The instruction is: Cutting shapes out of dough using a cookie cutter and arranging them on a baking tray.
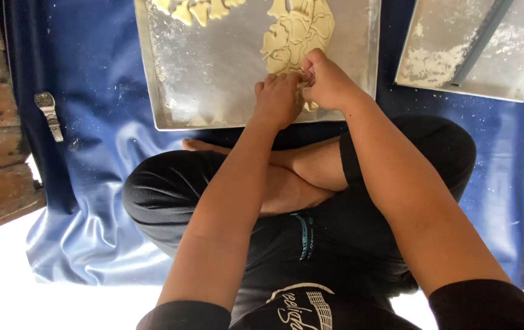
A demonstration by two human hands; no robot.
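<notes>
Here, taking the floured metal tray [213,67] as landmark: a wristwatch [48,113] lies well to its left on the blue cloth [97,153]. At the tray's near edge the left hand [279,101], fingers curled narrow, and the right hand [328,79], pinched shut, meet on a piece of the rolled dough sheet [295,33]. The dough looks soft, thin and tearable; best lifted at its edge. A second tray [457,55] lies right.

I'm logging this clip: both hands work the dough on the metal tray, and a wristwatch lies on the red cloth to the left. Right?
Nearly. The head view shows both hands, left hand and right hand, at the dough on the metal tray, but the wristwatch lies on a blue cloth, not red.
</notes>
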